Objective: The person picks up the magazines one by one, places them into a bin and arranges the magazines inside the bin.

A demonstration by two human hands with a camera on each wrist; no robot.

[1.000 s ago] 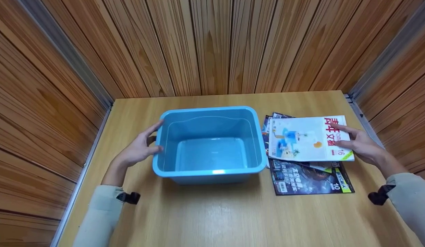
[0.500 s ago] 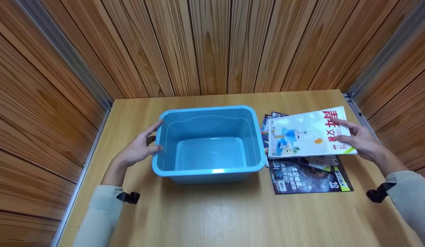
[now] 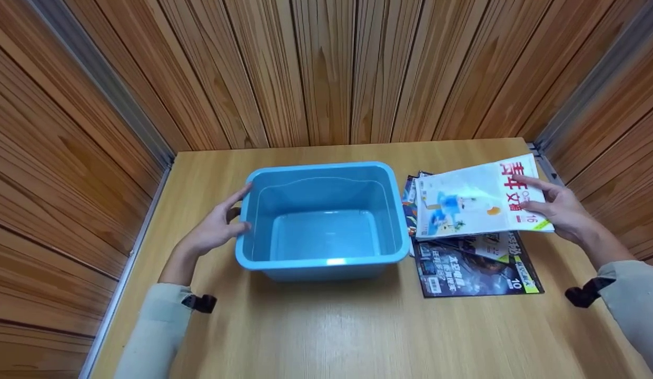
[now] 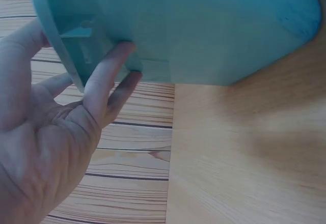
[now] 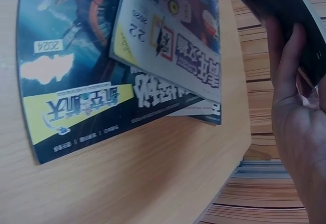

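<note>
Head view: a blue plastic bin (image 3: 323, 218) is standing empty near the centre of the wooden table (image 3: 326, 326). The left hand (image 3: 213, 229) is resting against the bin's outer wall at 9 o'clock, fingers nearly straight and spread; in the left wrist view two fingertips (image 4: 122, 51) are touching the wall just under the rim, bracing it without curling round it.

At 3 o'clock of the bin, the right hand (image 3: 561, 210) is pinching the outer edge of the white-covered magazine (image 3: 476, 197), thumb on the cover and fingers beneath. That edge is tilting upward while the edge nearer the bin is lying lower, over the stack of magazines (image 3: 474, 268), which is sitting flat on the table just beside the bin. The right wrist view is showing the fingers (image 5: 288, 56) curling under the dark underside of the raised magazine, with the rest of the stack flat below; a dark-covered issue is lying lowest of those showing.

Progress, as a judgement: the work is standing at its opening stage. Nothing is lying in the bin; one magazine is being lifted clear and is not yet over the rim. At least two more are waiting on the table; the exact number cannot be told.
</note>
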